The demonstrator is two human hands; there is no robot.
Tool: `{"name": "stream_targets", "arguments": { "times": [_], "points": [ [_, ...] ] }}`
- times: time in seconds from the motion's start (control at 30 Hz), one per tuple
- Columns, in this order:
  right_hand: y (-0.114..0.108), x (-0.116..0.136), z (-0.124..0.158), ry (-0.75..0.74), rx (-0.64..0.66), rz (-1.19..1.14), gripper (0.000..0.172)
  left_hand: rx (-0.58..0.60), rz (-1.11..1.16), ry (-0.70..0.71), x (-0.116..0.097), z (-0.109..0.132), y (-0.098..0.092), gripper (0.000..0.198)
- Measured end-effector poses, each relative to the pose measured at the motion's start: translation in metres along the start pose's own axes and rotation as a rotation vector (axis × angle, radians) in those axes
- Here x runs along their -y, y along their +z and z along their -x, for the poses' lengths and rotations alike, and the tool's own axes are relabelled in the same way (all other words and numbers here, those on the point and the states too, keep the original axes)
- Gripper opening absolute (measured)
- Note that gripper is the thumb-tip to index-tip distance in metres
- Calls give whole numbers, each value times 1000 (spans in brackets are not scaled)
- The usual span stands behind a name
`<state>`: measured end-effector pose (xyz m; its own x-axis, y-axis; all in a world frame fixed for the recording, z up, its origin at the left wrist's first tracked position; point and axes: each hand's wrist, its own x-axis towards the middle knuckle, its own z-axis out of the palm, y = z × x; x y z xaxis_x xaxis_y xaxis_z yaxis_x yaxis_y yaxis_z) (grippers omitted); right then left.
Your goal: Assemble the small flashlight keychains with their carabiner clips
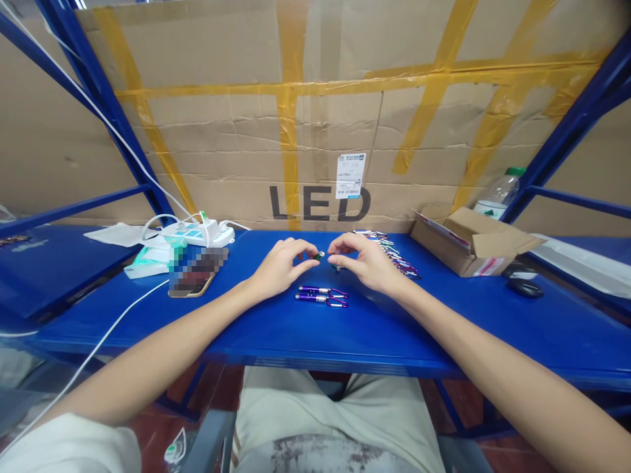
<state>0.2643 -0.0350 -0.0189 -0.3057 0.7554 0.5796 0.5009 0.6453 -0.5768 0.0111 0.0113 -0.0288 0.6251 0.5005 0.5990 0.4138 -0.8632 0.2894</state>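
Note:
Above the middle of the blue table, my left hand [283, 266] pinches a short dark green tube [319, 255] with a silvery end, which looks like part of a small flashlight. Just to its right, my right hand [367, 263] has thumb and fingers closed on a small dark green piece [336, 267], mostly hidden by the fingers. A narrow gap separates the two hands. Nearer to me lie two purple keychain flashlights [311, 298] with carabiner clips, side by side. Behind my right hand, several flashlights of mixed colours [394, 256] lie in a row, partly covered.
On the left are a phone [200, 279], a tissue pack [150, 259] and a white power strip [197, 231] with cables. At right stand an open cardboard box [468, 243], a black mouse [525, 288] and a bottle [500, 194]. A cardboard wall [211, 151] closes the back.

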Motion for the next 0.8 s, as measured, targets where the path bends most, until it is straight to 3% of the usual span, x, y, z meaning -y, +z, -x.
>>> {"name": "stream_targets", "arguments": {
  "times": [0.3,0.57,0.8],
  "points": [
    [4,-3,1,89,-4,-147,12,31,15,5,-2,0,0,16],
    [8,-2,1,54,-45,-141,12,74,33,-15,-3,0,1,17],
    [11,5,7,-26,-103,29,6,69,60,-31,-7,0,4,15]
  ]
}}
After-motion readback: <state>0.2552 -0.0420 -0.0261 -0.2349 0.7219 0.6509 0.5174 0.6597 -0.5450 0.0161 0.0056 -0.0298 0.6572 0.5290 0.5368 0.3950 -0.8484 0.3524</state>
